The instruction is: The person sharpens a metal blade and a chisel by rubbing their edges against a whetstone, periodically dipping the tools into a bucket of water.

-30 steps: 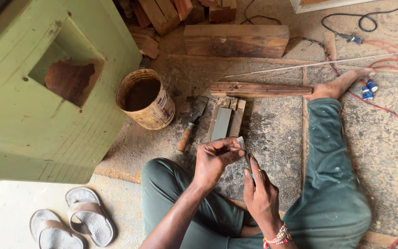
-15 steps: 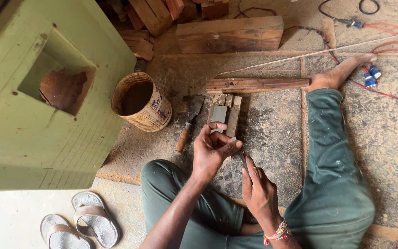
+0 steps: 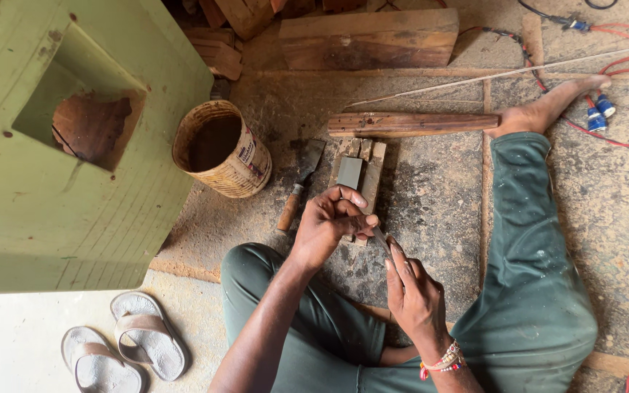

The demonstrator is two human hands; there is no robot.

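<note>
A small, thin metal blade [image 3: 380, 238] sits between the person's two hands, just below the middle of the frame. The left hand [image 3: 333, 222] is curled closed, its fingertips pinching the upper end of the blade. The right hand [image 3: 413, 291], lower and to the right, has its fingers held nearly straight and pressed along the blade's lower end; a beaded bracelet [image 3: 442, 360] circles that wrist.

Just above the hands, a grey sharpening stone [image 3: 349, 172] lies set in a small wooden block [image 3: 369, 169] on the rough, dusty floor [image 3: 438, 189]. Left of the block lies a chisel [image 3: 300, 182] with a wooden handle, its blade pointing up the frame. Above the block a dark wooden bar [image 3: 413, 123] lies crosswise, its right end near the person's bare foot [image 3: 547, 108].

The person sits on the floor in green trousers [image 3: 533, 276], one leg stretched toward the upper right. A worn, rusty tin can [image 3: 221, 149] leans left of centre, beside a large green painted box [image 3: 52, 153] with a square opening that fills the upper left. A thick plank [image 3: 369, 38] lies at the top, red cables [image 3: 620, 65] with blue connectors run across the upper right, and a pair of sandals [image 3: 121, 349] rests at the lower left.
</note>
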